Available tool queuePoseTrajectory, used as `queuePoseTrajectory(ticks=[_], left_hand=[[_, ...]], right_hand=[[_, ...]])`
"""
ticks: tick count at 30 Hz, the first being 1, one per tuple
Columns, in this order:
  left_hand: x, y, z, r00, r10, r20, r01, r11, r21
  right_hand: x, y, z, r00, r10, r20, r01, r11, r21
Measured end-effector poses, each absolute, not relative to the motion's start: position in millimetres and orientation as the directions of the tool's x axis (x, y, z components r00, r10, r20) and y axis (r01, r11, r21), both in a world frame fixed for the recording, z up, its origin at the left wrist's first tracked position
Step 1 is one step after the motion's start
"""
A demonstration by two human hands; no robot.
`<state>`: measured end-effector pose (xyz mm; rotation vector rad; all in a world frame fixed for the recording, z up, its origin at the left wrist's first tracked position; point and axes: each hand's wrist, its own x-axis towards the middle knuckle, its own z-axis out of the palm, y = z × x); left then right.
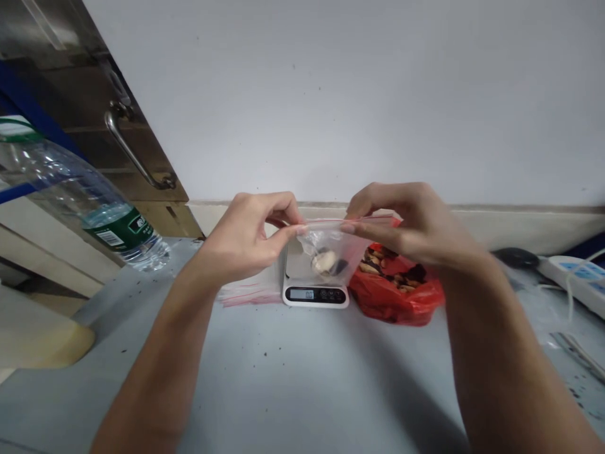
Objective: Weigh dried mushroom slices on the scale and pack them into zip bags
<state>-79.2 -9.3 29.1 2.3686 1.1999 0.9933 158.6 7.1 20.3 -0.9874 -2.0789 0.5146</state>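
On the grey tabletop I see an open red bag. Left hand and right hand both pinch the rim of a clear zip bag, held over the white scale, which reads 0.0. Filling looks begun: a pale lump and a dark piece sit inside. Whether the seal is closed, I can't quite tell; brown pieces remain in the red bag.

The left hand and right hand pinched the top edge of a clear zip bag, pale and dark pieces inside, over a white scale reading 0.0. A red bag lay to the right on the worktop, a green-labelled bottle well left.
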Motion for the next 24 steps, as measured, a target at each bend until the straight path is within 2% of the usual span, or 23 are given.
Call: queuePoseTrajectory(ticks=[6,12,16,18,20,22,24], left_hand=[[-83.7,-8.1,29.1,0.400,0.791,0.463,0.600,-0.608,0.520],[-91.3,-9.3,31.0,0.380,0.806,0.453,0.642,-0.583,0.498],[-112.4,-17.3,41.1,0.262,0.817,0.514,0.717,-0.521,0.463],[-115.0,-21.8,46.3,0.250,0.798,0.549,0.755,-0.515,0.405],[-107.4,-24.4,50.8,0.312,0.763,0.566,0.755,-0.561,0.339],[-91.5,-24.4,55.1,0.403,0.704,0.585,0.718,-0.639,0.275],[-70.5,-22.6,59.3,0.491,0.624,0.608,0.656,-0.724,0.213]], right_hand=[[175.5,9.9,17.1,-0.331,0.820,0.467,0.441,0.572,-0.692],[188.8,8.3,17.1,-0.256,0.870,0.421,0.494,0.492,-0.716],[213.5,4.8,18.6,-0.027,0.886,0.463,0.527,0.407,-0.746],[220.3,1.5,21.0,0.043,0.879,0.475,0.505,0.391,-0.769],[218.5,-2.7,25.4,-0.049,0.891,0.452,0.470,0.419,-0.777],[209.5,-7.4,31.1,-0.274,0.893,0.357,0.448,0.447,-0.774],[197.9,-11.8,36.7,-0.476,0.846,0.242,0.472,0.477,-0.742]])
